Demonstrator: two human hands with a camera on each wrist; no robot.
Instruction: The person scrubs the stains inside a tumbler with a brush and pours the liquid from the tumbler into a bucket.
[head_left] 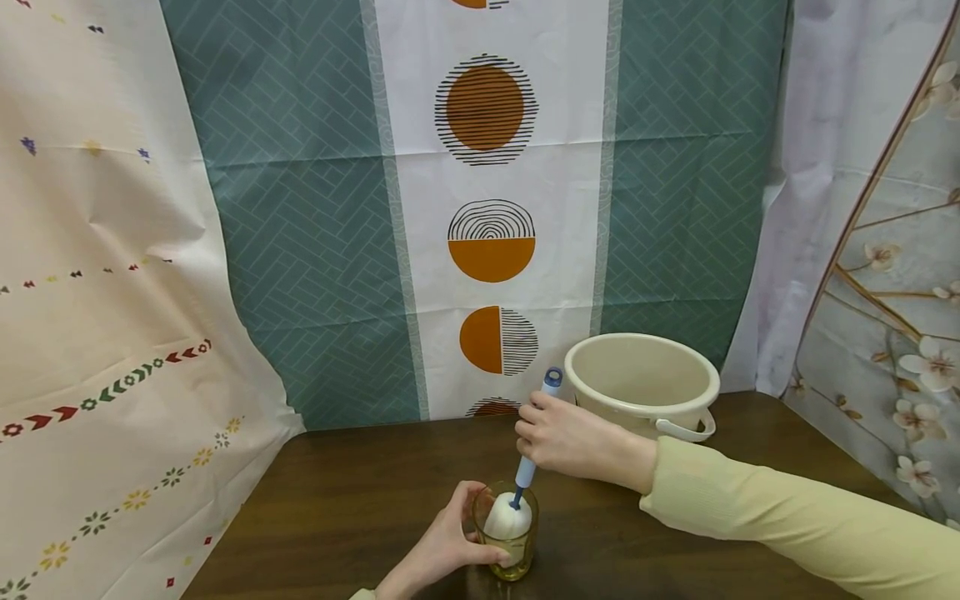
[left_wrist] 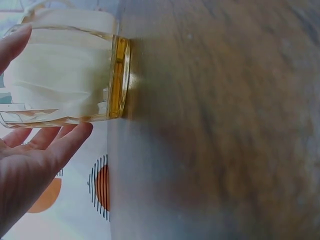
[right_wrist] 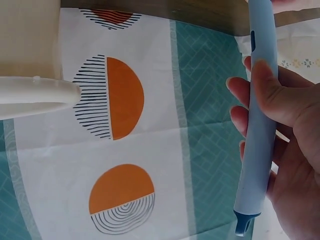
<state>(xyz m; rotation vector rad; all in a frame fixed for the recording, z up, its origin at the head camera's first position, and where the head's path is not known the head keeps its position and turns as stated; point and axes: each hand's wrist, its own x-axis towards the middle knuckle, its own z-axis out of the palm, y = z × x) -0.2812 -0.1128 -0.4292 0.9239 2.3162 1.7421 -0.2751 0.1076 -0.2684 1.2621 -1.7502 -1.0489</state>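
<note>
An amber-tinted drinking glass [head_left: 529, 546] stands on the brown table, and my left hand [head_left: 450, 537] grips it round the side with thumb and fingers. The white sponge head [head_left: 507, 518] of a cup brush sits inside the glass. My right hand [head_left: 558, 433] holds the brush's light blue handle [head_left: 527, 473], which slants up and to the right. In the left wrist view the glass [left_wrist: 120, 75] rests with its base on the tabletop. The right wrist view shows fingers and thumb wrapped about the handle [right_wrist: 256, 165]; the sponge is out of that view.
A cream bucket [head_left: 641, 408] with a white carrying handle [head_left: 686, 432] stands behind my right forearm. The dark wooden table [head_left: 360, 492] ends at a green and white patterned cloth [head_left: 315, 250]. Other printed cloths hang at both sides.
</note>
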